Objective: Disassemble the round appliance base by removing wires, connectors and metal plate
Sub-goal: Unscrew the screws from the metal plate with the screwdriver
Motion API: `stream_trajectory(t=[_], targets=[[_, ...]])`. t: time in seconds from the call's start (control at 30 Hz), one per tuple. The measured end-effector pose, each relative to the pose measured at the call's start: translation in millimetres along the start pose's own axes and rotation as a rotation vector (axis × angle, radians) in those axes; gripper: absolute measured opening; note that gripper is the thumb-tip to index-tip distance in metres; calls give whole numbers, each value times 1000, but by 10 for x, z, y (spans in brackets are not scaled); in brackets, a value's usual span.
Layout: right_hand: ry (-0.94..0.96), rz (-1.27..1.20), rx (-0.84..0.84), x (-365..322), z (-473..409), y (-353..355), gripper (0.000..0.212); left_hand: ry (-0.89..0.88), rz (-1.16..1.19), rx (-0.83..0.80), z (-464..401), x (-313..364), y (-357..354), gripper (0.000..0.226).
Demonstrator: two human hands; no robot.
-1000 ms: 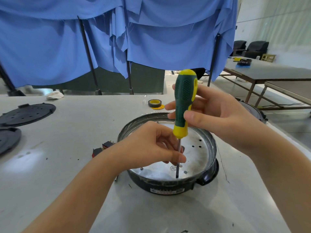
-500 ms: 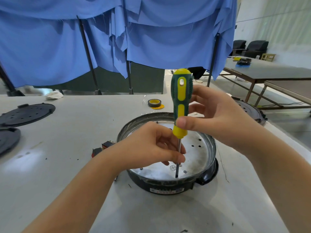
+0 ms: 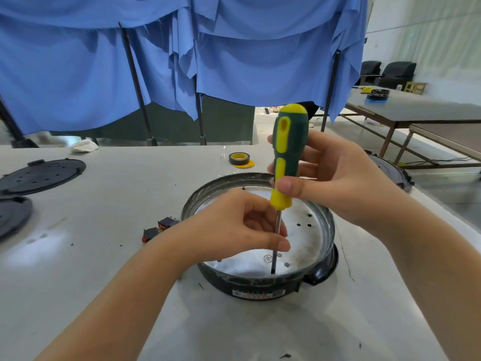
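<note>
Worktop (image 3: 109,256): pale grey and wide under both of our forearms, with small dark specks scattered on it.
Appliance base (image 3: 260,289): round, dark-walled, it sat on the worktop right in front of us, a label on its near wall and a black tab at the near right.
Metal plate (image 3: 304,238): we saw it lying silvery inside the base, dotted with small holes, a screw head just left of the driver's tip.
Left hand (image 3: 234,227): over the near left of the base, our fingers (image 3: 279,246) curled and pinched the thin shaft low down.
Screwdriver (image 3: 289,152): upright, green and yellow handle on top, its tip down on the near part of the plate.
Right hand (image 3: 338,178): higher up, we gripped the handle, thumb across the yellow collar, the other fingers wrapped behind it.
Switch parts (image 3: 161,227): small black and red pieces lay on the worktop just left of the base.
Black lids (image 3: 41,175): two dark round covers rested at the far left.
Tape roll (image 3: 239,158): black and yellow, it sat beyond the base.
Blue cloth (image 3: 156,61): it hung across poles behind the worktop.
</note>
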State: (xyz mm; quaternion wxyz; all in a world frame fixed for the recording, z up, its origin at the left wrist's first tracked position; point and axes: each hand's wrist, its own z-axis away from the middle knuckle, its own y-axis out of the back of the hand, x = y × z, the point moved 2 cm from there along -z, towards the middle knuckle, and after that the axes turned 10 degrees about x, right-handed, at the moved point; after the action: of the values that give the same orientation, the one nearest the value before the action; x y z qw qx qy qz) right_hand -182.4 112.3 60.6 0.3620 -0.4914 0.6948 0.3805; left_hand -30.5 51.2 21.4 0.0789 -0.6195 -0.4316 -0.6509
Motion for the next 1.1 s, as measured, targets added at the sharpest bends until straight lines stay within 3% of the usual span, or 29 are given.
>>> stream_trajectory(t=[0.13,0.4,0.63,0.83,1.0,1.1], targets=[[-55,-107,-131,-11,18,40,50,47,27,-100,11,-42,23,17],[-11,157,30,-10,-1,6,47,-21,-68,45,-21,-51,-48,16],[-71,-90,-104,-3,8,38,46,61,5,-83,1,-62,-18,16],[-37,102,-55,12,-1,7,57,-6,-74,35,-17,-55,-61,21],[-21,-1,-24,4,-7,44,50,25,-197,-26,4,-19,-36,23],[-10,-54,0,-19,-9,57,49,91,-404,-108,73,11,23,43]])
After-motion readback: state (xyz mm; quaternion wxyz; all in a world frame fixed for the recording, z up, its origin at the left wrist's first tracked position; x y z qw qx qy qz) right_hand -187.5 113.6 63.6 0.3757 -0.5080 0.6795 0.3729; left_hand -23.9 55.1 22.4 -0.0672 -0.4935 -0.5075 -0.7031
